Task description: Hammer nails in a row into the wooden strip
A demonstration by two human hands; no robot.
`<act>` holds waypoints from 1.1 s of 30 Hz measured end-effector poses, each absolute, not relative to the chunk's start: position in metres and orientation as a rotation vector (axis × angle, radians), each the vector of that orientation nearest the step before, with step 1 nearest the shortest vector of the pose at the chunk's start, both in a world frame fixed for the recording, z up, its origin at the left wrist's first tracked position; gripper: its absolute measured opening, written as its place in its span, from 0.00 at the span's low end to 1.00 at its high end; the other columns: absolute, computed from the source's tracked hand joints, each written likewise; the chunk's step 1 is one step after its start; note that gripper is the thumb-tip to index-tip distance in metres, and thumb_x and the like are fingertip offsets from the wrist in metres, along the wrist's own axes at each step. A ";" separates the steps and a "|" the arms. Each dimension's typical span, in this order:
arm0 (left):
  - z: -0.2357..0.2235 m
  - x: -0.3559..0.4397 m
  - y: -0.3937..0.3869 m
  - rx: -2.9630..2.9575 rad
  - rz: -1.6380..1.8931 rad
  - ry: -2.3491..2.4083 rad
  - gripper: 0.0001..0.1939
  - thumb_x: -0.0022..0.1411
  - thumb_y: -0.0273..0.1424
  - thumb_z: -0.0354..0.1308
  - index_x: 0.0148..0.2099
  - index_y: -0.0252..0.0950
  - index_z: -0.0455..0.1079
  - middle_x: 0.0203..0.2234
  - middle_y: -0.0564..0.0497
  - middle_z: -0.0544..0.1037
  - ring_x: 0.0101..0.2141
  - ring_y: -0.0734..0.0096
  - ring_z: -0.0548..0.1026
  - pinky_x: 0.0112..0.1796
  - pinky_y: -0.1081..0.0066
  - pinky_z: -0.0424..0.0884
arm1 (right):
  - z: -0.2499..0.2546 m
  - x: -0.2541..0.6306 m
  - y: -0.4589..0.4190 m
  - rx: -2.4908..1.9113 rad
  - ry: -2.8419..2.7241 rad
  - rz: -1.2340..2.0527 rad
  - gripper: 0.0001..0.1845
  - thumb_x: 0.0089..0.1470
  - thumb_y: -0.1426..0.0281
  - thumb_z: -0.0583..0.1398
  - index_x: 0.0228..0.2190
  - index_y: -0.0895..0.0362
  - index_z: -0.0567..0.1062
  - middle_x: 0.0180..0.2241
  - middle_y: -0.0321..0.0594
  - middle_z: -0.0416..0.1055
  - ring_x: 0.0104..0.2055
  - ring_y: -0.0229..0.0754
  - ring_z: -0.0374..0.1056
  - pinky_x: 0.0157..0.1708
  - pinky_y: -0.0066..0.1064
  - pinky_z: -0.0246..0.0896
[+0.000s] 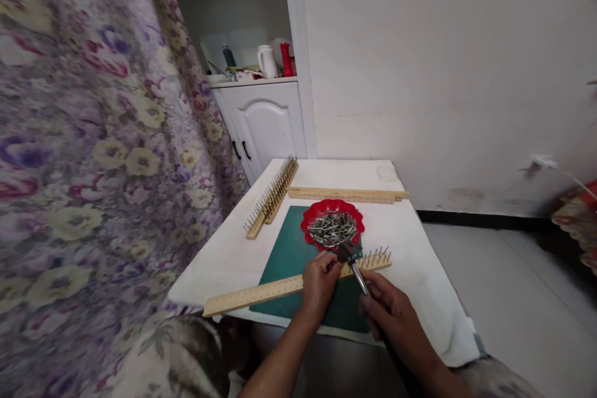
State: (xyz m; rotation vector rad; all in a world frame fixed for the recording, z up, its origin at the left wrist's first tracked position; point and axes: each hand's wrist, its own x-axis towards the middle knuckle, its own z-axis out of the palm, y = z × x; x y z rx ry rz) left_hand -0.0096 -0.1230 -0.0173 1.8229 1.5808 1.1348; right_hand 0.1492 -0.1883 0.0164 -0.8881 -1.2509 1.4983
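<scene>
My right hand [394,311] is wrapped round the shaft of a hammer [358,277], its dark head just above a long wooden strip [261,293]. The strip lies slanted over a green mat [284,249]; rows of small holes run along it, and several nails [375,257] stand in its right end. My left hand [321,280] rests on the strip beside the hammer head, thumb and fingertips pinched together. What they hold, if anything, is hidden. Just beyond my hands is a red scalloped bowl [308,230] heaped with loose nails [332,228].
At the table's far left are wooden strips full of upright nails [275,193]. More wooden strips [347,194] lie across the back of the white-covered table [424,261]. A floral curtain [116,137] hangs close on the left; a white cabinet [265,127] and wall are behind.
</scene>
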 end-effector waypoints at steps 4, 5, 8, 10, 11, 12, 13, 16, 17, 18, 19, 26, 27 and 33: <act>-0.017 -0.009 -0.124 1.820 1.143 1.583 0.08 0.56 0.28 0.54 0.26 0.35 0.69 0.22 0.55 0.69 0.25 0.76 0.66 0.27 0.77 0.57 | 0.016 0.150 -0.189 -0.908 -1.250 1.470 0.20 0.57 0.66 0.58 0.50 0.57 0.66 0.24 0.31 0.65 0.14 0.28 0.53 0.14 0.22 0.46; -0.017 -0.009 -0.124 1.820 1.143 1.585 0.08 0.57 0.28 0.54 0.26 0.35 0.69 0.22 0.55 0.69 0.25 0.76 0.66 0.27 0.76 0.57 | 0.016 0.150 -0.190 -0.919 -1.255 1.467 0.20 0.57 0.66 0.58 0.50 0.57 0.66 0.24 0.31 0.65 0.15 0.29 0.53 0.14 0.22 0.46; -0.018 -0.009 -0.124 1.820 1.143 1.598 0.08 0.57 0.29 0.54 0.26 0.35 0.69 0.22 0.55 0.69 0.25 0.76 0.66 0.28 0.76 0.57 | 0.017 0.150 -0.192 -0.943 -1.257 1.463 0.21 0.57 0.66 0.58 0.51 0.58 0.66 0.24 0.31 0.66 0.15 0.29 0.54 0.14 0.22 0.47; -0.018 -0.009 -0.124 1.821 1.144 1.602 0.07 0.57 0.29 0.54 0.27 0.35 0.70 0.23 0.55 0.70 0.25 0.76 0.67 0.28 0.76 0.57 | 0.018 0.150 -0.193 -0.952 -1.247 1.453 0.21 0.57 0.66 0.58 0.51 0.57 0.66 0.24 0.32 0.66 0.15 0.29 0.54 0.14 0.22 0.47; -0.018 -0.009 -0.124 1.823 1.142 1.604 0.07 0.57 0.29 0.54 0.27 0.35 0.70 0.23 0.55 0.70 0.25 0.76 0.67 0.28 0.76 0.57 | 0.018 0.150 -0.193 -0.955 -1.245 1.446 0.21 0.57 0.65 0.58 0.51 0.57 0.66 0.24 0.32 0.66 0.15 0.29 0.54 0.14 0.22 0.48; -0.018 -0.009 -0.124 1.825 1.138 1.607 0.07 0.57 0.29 0.54 0.27 0.35 0.70 0.23 0.55 0.70 0.25 0.76 0.66 0.28 0.76 0.57 | 0.018 0.150 -0.193 -0.956 -1.248 1.445 0.21 0.57 0.65 0.58 0.51 0.56 0.66 0.24 0.32 0.66 0.15 0.29 0.54 0.14 0.22 0.48; -0.018 -0.009 -0.124 1.827 1.132 1.609 0.07 0.57 0.29 0.54 0.27 0.35 0.70 0.23 0.55 0.70 0.25 0.76 0.66 0.27 0.76 0.57 | 0.018 0.150 -0.193 -0.955 -1.253 1.452 0.21 0.56 0.65 0.58 0.51 0.56 0.66 0.24 0.32 0.66 0.15 0.29 0.54 0.14 0.22 0.48; -0.017 -0.009 -0.124 1.828 1.119 1.617 0.08 0.57 0.28 0.54 0.27 0.35 0.70 0.22 0.55 0.70 0.25 0.76 0.66 0.27 0.76 0.57 | 0.019 0.149 -0.193 -0.945 -1.254 1.474 0.21 0.55 0.65 0.59 0.50 0.56 0.67 0.23 0.31 0.65 0.15 0.30 0.54 0.14 0.22 0.49; -0.017 -0.009 -0.124 1.827 1.120 1.619 0.08 0.57 0.28 0.54 0.27 0.35 0.70 0.22 0.55 0.70 0.25 0.76 0.66 0.27 0.76 0.57 | 0.019 0.149 -0.193 -0.943 -1.249 1.474 0.21 0.56 0.65 0.59 0.50 0.56 0.67 0.24 0.31 0.65 0.15 0.30 0.55 0.14 0.22 0.49; -0.017 -0.009 -0.124 1.825 1.123 1.617 0.07 0.57 0.29 0.54 0.27 0.35 0.71 0.22 0.55 0.70 0.25 0.75 0.67 0.28 0.76 0.58 | 0.019 0.149 -0.193 -0.942 -1.241 1.466 0.21 0.56 0.65 0.59 0.50 0.56 0.67 0.24 0.31 0.65 0.15 0.30 0.55 0.14 0.22 0.49; -0.017 -0.009 -0.124 1.823 1.127 1.610 0.07 0.57 0.29 0.54 0.28 0.35 0.71 0.23 0.55 0.71 0.25 0.75 0.67 0.28 0.76 0.58 | 0.019 0.149 -0.194 -0.941 -1.230 1.453 0.20 0.56 0.65 0.58 0.50 0.56 0.67 0.24 0.31 0.65 0.15 0.30 0.54 0.14 0.22 0.49; -0.012 -0.012 -0.127 1.816 1.145 1.494 0.06 0.56 0.28 0.55 0.34 0.36 0.73 0.28 0.53 0.73 0.30 0.72 0.71 0.31 0.75 0.62 | 0.016 0.158 -0.192 -0.946 -1.174 1.401 0.22 0.57 0.64 0.58 0.52 0.56 0.64 0.24 0.31 0.65 0.15 0.29 0.53 0.15 0.22 0.47; -0.010 -0.014 -0.128 1.827 1.144 1.483 0.06 0.57 0.28 0.55 0.34 0.36 0.73 0.28 0.52 0.73 0.30 0.72 0.71 0.31 0.75 0.63 | 0.016 0.159 -0.192 -0.946 -1.170 1.400 0.22 0.57 0.63 0.58 0.52 0.56 0.64 0.24 0.31 0.65 0.15 0.29 0.53 0.15 0.22 0.46; 0.006 -0.038 -0.119 1.944 1.204 1.553 0.07 0.60 0.28 0.52 0.33 0.36 0.71 0.28 0.53 0.72 0.30 0.72 0.70 0.32 0.74 0.62 | 0.016 0.159 -0.190 -0.930 -1.160 1.403 0.22 0.57 0.63 0.58 0.52 0.55 0.64 0.24 0.31 0.66 0.15 0.29 0.54 0.15 0.22 0.46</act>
